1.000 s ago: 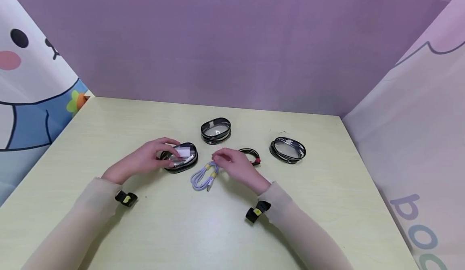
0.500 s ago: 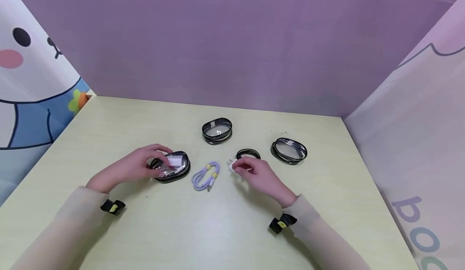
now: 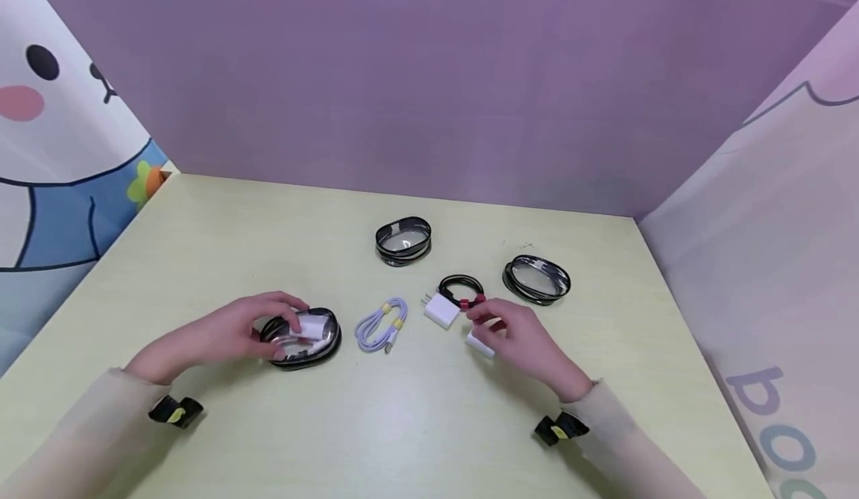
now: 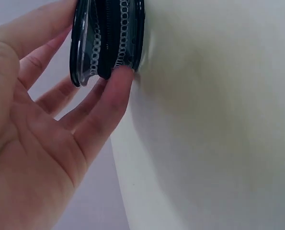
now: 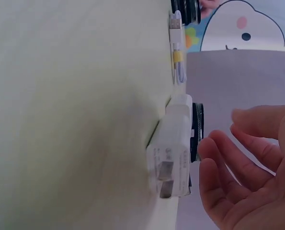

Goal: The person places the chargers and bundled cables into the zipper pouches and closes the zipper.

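My left hand (image 3: 215,335) grips the left end of a clear zippered pouch (image 3: 325,350) with black trim, thumb and fingers on its edges. A white block shows at the pouch's clear top. The pouch's zip (image 4: 108,33) faces the left wrist camera. My right hand (image 3: 520,339) hovers over a white charger plug (image 3: 479,344), which it partly hides in the head view. In the right wrist view a gap shows between the loosely bent fingers and that plug. Another white charger plug (image 3: 441,311) lies to the left, beside a coiled black cable (image 3: 461,289) with red ties.
A coiled lilac cable (image 3: 381,326) with yellow ties lies mid-table. Two more black-trimmed clear pouches stand behind: one at the back (image 3: 403,240), one at the right (image 3: 537,279). A purple cloth wall (image 3: 416,89) rises behind the table.
My left hand has drawn the pouch left and nearer. My right hand has let go of the left charger plug and moved right, where a second plug now shows below it.
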`<state>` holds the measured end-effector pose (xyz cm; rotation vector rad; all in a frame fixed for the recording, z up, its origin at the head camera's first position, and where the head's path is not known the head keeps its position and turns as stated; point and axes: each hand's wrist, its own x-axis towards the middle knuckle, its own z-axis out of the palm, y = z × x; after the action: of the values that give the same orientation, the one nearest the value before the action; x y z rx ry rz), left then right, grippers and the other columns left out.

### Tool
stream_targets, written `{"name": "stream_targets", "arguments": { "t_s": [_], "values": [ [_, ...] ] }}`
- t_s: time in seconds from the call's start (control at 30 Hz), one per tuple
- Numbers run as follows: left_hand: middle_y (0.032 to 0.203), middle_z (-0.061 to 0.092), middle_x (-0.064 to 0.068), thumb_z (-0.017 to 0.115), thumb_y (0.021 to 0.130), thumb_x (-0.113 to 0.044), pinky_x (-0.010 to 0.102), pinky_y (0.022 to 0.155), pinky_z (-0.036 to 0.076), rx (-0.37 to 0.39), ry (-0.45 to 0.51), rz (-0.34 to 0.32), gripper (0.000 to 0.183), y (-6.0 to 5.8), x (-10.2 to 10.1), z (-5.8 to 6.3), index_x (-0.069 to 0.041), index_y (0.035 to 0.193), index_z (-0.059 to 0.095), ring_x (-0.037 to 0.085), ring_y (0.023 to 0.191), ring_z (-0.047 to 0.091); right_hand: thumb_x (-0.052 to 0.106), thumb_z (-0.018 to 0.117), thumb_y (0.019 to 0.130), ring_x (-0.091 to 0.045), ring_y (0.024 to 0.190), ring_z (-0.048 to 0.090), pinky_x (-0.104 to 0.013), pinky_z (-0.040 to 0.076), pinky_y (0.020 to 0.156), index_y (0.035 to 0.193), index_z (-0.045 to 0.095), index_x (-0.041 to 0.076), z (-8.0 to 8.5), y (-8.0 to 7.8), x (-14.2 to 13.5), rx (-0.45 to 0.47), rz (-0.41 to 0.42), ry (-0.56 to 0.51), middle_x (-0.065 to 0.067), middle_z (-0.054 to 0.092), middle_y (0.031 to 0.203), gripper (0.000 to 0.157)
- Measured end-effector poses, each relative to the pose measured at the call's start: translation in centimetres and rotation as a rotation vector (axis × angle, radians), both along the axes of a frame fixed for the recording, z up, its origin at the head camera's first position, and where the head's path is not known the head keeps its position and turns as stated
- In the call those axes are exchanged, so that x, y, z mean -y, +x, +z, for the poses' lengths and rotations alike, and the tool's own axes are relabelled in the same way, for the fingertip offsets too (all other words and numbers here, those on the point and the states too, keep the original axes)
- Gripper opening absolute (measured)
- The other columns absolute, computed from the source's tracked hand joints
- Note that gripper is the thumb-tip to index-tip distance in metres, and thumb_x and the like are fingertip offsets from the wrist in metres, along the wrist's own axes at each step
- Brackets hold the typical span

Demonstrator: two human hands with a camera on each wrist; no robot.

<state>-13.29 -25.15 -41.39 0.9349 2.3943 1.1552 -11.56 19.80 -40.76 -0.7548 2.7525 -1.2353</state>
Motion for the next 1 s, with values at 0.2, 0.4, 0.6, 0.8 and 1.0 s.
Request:
{"name": "stream_targets", "arguments": {
  "t_s": [0.2, 0.4, 0.6, 0.8, 1.0],
  "values": [
    [0.135, 0.053, 0.018, 0.082, 0.081, -0.009, 0.032, 0.063, 0.059, 0.047, 0.067, -0.057, 0.029, 0.9, -1.0, 0.0, -0.021, 0.102, 0.065, 0.023, 0.113, 0.052, 0.000, 0.077, 0.083, -0.018, 0.089, 0.067, -0.028, 0.056, 0.075, 0.109, 0.070, 0.003, 0.1, 0.6, -0.4, -0.036, 0.048, 0.032, -0.005, 0.070, 0.107, 0.027],
    [0.134, 0.055, 0.014, 0.082, 0.080, -0.008, 0.031, 0.064, 0.058, 0.022, 0.040, -0.090, 0.030, 1.6, -3.1, 0.0, -0.023, 0.100, 0.066, 0.030, 0.112, 0.053, -0.002, 0.076, 0.084, -0.021, 0.092, 0.066, -0.028, 0.057, 0.078, 0.109, 0.069, 0.004, 0.3, 0.9, 0.1, -0.003, 0.089, 0.012, -0.004, 0.069, 0.107, 0.026],
    [0.133, 0.058, 0.007, 0.083, 0.078, -0.011, 0.035, 0.085, 0.053, -0.090, -0.035, -0.119, 0.032, 2.6, -5.2, 0.2, -0.027, 0.100, 0.066, 0.028, 0.116, 0.056, 0.001, 0.075, 0.086, -0.021, 0.092, 0.066, -0.032, 0.057, 0.080, 0.109, 0.070, 0.006, 0.3, 1.5, 1.0, 0.011, 0.117, 0.026, 0.000, 0.068, 0.108, 0.024],
    [0.135, 0.057, 0.003, 0.081, 0.081, -0.014, 0.038, 0.091, 0.050, -0.131, -0.058, -0.103, 0.032, 3.4, -7.0, -0.1, -0.028, 0.105, 0.065, 0.025, 0.118, 0.056, 0.001, 0.074, 0.087, -0.015, 0.088, 0.066, -0.027, 0.057, 0.077, 0.108, 0.069, 0.004, 0.2, 1.9, 1.5, 0.028, 0.134, 0.046, -0.005, 0.069, 0.105, 0.022],
    [0.137, 0.055, -0.002, 0.081, 0.082, -0.016, 0.039, 0.096, 0.049, -0.152, -0.072, -0.081, 0.033, 3.6, -9.1, -0.2, -0.028, 0.108, 0.065, 0.018, 0.121, 0.055, 0.003, 0.072, 0.089, -0.014, 0.089, 0.067, -0.024, 0.056, 0.078, 0.109, 0.069, 0.004, -0.5, 2.2, 2.1, 0.084, 0.148, 0.041, -0.006, 0.069, 0.104, 0.020]
  ]
}}
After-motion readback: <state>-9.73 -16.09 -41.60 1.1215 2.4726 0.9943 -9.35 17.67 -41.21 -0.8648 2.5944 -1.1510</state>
